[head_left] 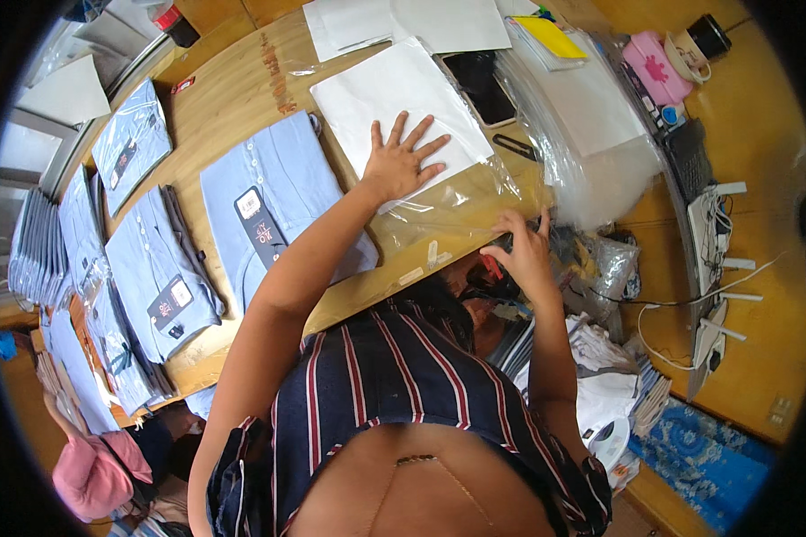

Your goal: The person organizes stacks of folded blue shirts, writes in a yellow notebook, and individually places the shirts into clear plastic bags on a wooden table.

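Note:
My left hand lies flat with fingers spread on a white sheet on the wooden table. A clear plastic bag extends below the sheet toward the table's near edge. My right hand is at that edge, by the bag's corner, its thumb and fingers apart; I make out nothing held in it. Left of the sheet lies a folded light blue shirt with a dark tag. Another folded blue shirt with a dark tag lies further left.
Bagged blue shirts lie at the far left, beside a stack. A phone, a black clip-like loop and a pile of clear bags are at the right. A pink-clad person is at lower left.

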Tool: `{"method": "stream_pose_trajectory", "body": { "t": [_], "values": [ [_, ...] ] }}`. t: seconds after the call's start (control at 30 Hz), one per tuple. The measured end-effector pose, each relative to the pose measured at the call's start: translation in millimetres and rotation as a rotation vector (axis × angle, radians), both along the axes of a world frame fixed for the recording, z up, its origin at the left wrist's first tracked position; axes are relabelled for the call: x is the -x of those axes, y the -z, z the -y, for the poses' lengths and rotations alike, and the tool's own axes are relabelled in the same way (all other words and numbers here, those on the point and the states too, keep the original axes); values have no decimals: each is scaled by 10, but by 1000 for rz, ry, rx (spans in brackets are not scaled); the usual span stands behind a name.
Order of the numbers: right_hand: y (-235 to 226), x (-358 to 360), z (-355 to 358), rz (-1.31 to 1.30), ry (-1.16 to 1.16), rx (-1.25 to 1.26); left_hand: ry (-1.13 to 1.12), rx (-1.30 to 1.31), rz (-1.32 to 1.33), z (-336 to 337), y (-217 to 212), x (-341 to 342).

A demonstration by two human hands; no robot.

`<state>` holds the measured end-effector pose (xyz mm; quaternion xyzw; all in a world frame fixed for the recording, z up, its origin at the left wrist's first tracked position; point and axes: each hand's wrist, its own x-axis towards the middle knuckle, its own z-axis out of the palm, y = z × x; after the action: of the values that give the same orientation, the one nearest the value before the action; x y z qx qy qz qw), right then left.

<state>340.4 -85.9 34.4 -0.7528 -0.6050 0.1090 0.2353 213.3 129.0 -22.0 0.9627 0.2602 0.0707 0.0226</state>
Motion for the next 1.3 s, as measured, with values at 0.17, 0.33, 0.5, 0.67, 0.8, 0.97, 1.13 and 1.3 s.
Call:
{"method": "stream_pose_trajectory", "body": {
  "t": [0.17, 0.33, 0.5, 0.67, 0.8, 0.97, 1.13, 1.3],
  "values": [
    [-259, 428, -384, 361, -59, -20, -1, -24, -8, 2, 17, -22],
    [97, 515, -337, 168, -194, -11, -1, 10, -22, 7, -27, -31],
    [42, 439, -99, 195, -68, -190, -4, 22, 10, 2, 10, -41],
    [64, 245, -651, 352, -39, -196, 19, 11, 16, 30, -17, -104],
    [-304, 171, -653, 199, -202, 176, 8, 13, 7, 15, -14, -75],
    [-131, 175, 18, 102, -142, -177, 0, 44, -2, 42, -29, -53],
    [250, 203, 399, 175, -33, -236, 6, 30, 40, 172, -8, -158],
    [198, 296, 511, -149, 288, -176, -125, 90, 155, 469, 24, -228]
  ]
}}
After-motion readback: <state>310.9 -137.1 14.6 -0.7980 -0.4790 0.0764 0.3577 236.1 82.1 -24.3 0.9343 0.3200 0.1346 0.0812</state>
